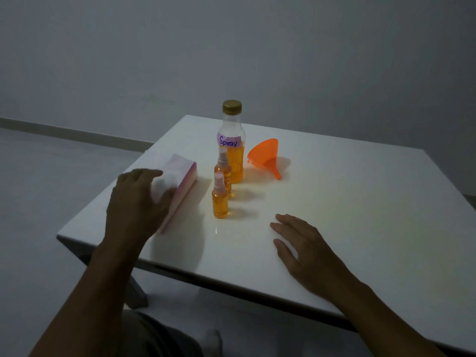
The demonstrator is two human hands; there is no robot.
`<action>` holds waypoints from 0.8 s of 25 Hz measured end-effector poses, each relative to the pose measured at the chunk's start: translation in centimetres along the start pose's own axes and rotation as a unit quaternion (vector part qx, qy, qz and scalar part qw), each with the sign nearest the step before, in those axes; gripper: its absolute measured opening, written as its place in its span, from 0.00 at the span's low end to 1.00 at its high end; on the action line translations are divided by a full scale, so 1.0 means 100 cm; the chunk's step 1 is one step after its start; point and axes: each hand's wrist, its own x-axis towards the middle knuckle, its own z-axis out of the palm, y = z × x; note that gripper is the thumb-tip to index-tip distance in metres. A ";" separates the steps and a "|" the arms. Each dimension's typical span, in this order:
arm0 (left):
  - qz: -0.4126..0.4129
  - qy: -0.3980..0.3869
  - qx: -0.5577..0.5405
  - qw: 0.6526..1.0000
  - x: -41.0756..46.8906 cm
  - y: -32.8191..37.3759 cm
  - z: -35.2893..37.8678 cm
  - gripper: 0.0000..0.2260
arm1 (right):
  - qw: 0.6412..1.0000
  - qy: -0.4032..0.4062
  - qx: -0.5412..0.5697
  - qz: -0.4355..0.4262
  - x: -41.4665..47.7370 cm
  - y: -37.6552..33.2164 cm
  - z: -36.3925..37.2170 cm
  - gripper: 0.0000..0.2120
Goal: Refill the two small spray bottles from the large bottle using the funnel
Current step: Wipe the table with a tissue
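- Your left hand [136,199] reaches over the near end of a pink-and-white tissue pack [177,186] at the left side of the white worktop [347,202]; its fingers curl around a wad of white tissue [163,185] at the top of the pack.
- Your right hand [304,243] lies palm down on the worktop near the front edge, fingers spread flat, with nothing in it.
- The large bottle [233,148] stands upright near the middle of the worktop, its gold cap [232,106] screwed on; a pink label [229,140] on it reads "Spray", and orange liquid fills it up to roughly the bottom of that label.
- The farther small spray bottle [223,171] stands upright just in front of the large bottle and overlaps it in this view, so you cannot tell whether the two touch.
- The nearer small spray bottle [220,199] stands upright in front of that one, closer to you, with its pale pink spray top on; both small bottles hold orange liquid nearly up to the shoulder.
- The three bottles form a line running from you toward the back, just to the right of the tissue pack.
- The orange funnel [266,157] lies on its side to the right of the large bottle, wide mouth toward the bottle and the back, spout pointing toward you and to the right; it stands apart from both hands.
- Your right hand is well apart from the bottles and the funnel.
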 end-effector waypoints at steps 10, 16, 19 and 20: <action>0.046 0.040 0.090 0.994 0.005 0.003 0.005 0.14 | 1.000 -0.001 -0.005 0.007 0.001 0.001 0.001 0.28; 0.052 0.137 -0.087 0.985 -0.001 0.017 -0.015 0.14 | 1.000 -0.011 0.008 0.010 0.002 -0.001 -0.001 0.25; 0.060 0.084 -0.265 0.959 -0.011 0.042 -0.026 0.13 | 0.997 -0.027 0.063 0.027 0.004 -0.008 -0.012 0.20; 0.067 0.026 -0.319 0.945 -0.015 0.053 -0.027 0.12 | 0.993 -0.027 0.108 0.048 0.006 -0.011 -0.020 0.19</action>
